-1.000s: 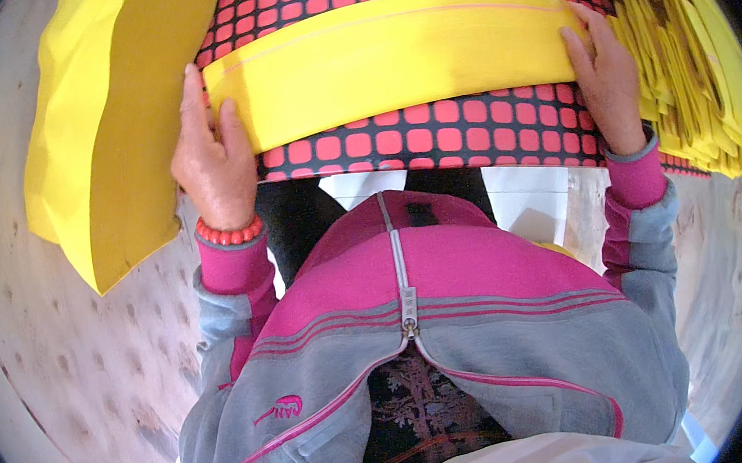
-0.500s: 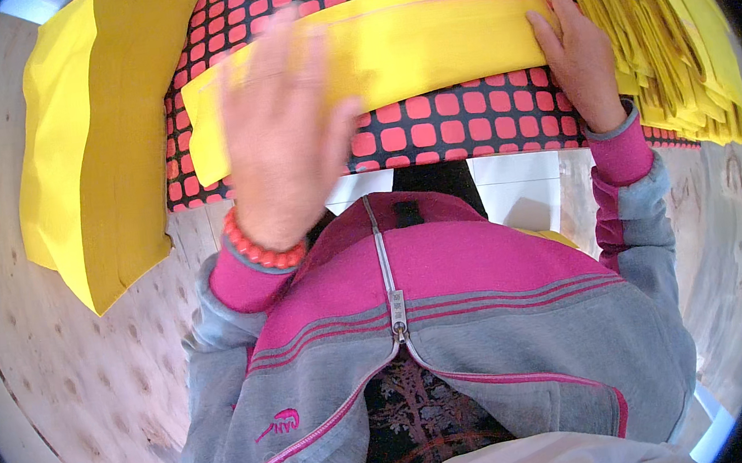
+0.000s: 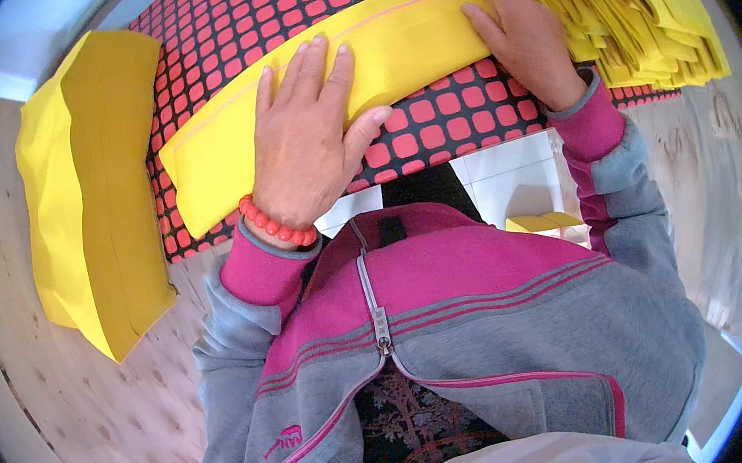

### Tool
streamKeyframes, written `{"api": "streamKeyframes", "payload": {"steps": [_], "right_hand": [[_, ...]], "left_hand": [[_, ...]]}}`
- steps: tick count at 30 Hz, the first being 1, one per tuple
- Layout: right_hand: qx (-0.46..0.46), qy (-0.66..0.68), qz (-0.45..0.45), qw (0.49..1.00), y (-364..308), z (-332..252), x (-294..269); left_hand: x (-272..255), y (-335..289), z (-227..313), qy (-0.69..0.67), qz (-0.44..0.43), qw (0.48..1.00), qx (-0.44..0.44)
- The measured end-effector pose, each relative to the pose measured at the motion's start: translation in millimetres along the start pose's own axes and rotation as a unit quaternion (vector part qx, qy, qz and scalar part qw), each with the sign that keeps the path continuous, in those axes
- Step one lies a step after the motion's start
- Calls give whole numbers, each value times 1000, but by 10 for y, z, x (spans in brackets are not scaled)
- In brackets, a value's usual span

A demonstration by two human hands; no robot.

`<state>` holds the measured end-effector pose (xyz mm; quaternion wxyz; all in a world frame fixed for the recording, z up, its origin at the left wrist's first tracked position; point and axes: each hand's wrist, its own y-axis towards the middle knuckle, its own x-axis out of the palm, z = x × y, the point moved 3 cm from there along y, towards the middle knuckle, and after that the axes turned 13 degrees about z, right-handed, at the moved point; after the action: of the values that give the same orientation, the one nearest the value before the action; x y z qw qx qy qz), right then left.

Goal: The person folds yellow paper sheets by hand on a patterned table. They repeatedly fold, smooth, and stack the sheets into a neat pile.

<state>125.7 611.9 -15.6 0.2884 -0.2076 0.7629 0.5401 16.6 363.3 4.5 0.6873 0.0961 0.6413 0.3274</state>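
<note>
A long folded strip of yellow fabric (image 3: pixel 404 25) lies across the red-and-black checked tabletop, with a pale line along its far side. My left hand (image 3: pixel 302 135), a red bead bracelet at its wrist, rests flat on the strip left of its middle. Its fingers are stretched out and the thumb sticks out to the right. At the strip's right end, my right hand (image 3: pixel 527 34) grips the fabric, thumb on the near side and forefinger by the far corner. The tips of its other fingers are hidden.
A tall stack of yellow fabric (image 3: pixel 119 204) stands against the table's left side. Many folded yellow pieces (image 3: pixel 629 15) lie piled at the right. Below the near edge of the checked tabletop (image 3: pixel 434 139), small yellow-topped items (image 3: pixel 542 222) show beside my jacket.
My left hand has come down from a blurred sweep and now lies still on the strip. My view has turned slightly, so the strip appears more tilted. The right hand stays at its end.
</note>
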Motion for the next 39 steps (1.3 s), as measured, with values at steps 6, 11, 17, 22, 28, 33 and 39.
{"api": "streamKeyframes", "payload": {"steps": [6,11,17,22,28,33,39], "right_hand": [[-10,-10,42,999,34,-168,-170],[-149,55,62,985,-73,-762,-92],[-145,142,-25,979,-182,-1108,162],[-105,151,-89,979,-311,-1076,-38],[-114,76,38,990,-220,-835,-200],[-47,30,-30,998,-373,-661,-334],[-64,1,7,998,-359,-552,-456]], "left_hand": [[30,-18,-54,-29,-6,999,-18],[49,-27,-69,-31,-7,999,-27],[53,-10,-88,-30,-16,998,-47],[37,-5,-55,-23,-2,998,-56],[40,10,-24,0,-8,999,-39],[45,-20,-20,11,-11,999,-38],[61,-40,-5,32,-19,999,-32]]}}
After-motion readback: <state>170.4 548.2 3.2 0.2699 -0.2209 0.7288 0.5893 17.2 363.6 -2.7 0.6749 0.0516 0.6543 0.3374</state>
